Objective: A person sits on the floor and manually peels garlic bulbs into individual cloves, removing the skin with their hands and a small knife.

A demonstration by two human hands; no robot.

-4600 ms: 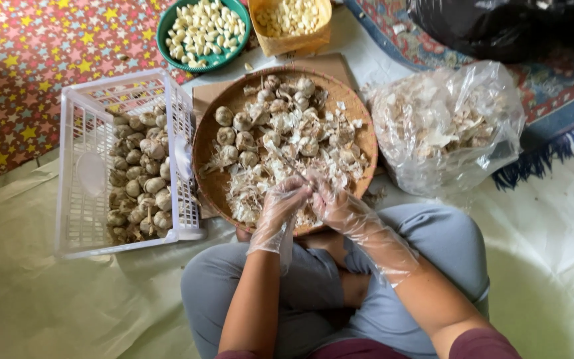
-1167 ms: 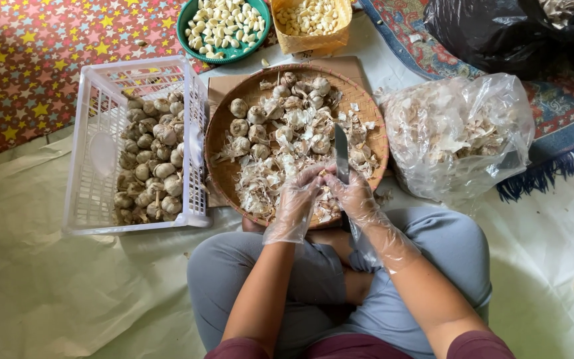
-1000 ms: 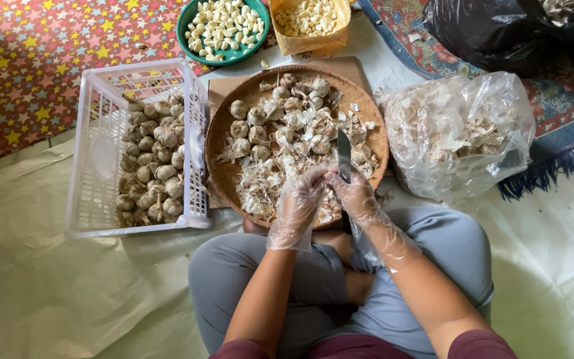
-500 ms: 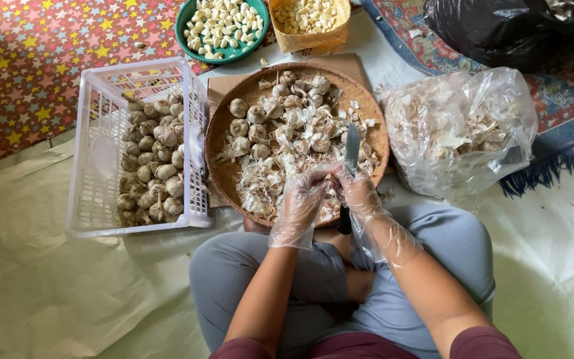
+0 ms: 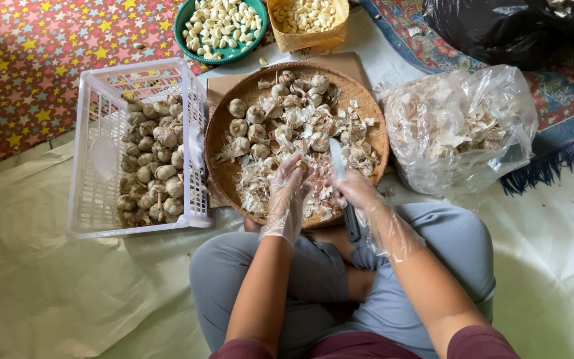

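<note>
The white plastic crate [image 5: 101, 153] of garlic bulbs is sitting left of the hands, the bag of skins [image 5: 460, 129] right. The round woven tray [image 5: 224, 173] is lying under them. The right hand [image 5: 357, 193], closed on a knife [image 5: 337, 159], has swung its blade upright since a second ago, toward the garlic clove [image 5: 300, 163] the left hand [image 5: 287, 199] is pinching.

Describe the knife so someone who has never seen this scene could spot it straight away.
Start at the round woven tray of garlic in front of the seated person. At its near edge, the gloved right hand holds the knife, blade pointing away over the garlic. It is the only smooth, grey, straight thing among lumpy bulbs and papery skins.
</note>
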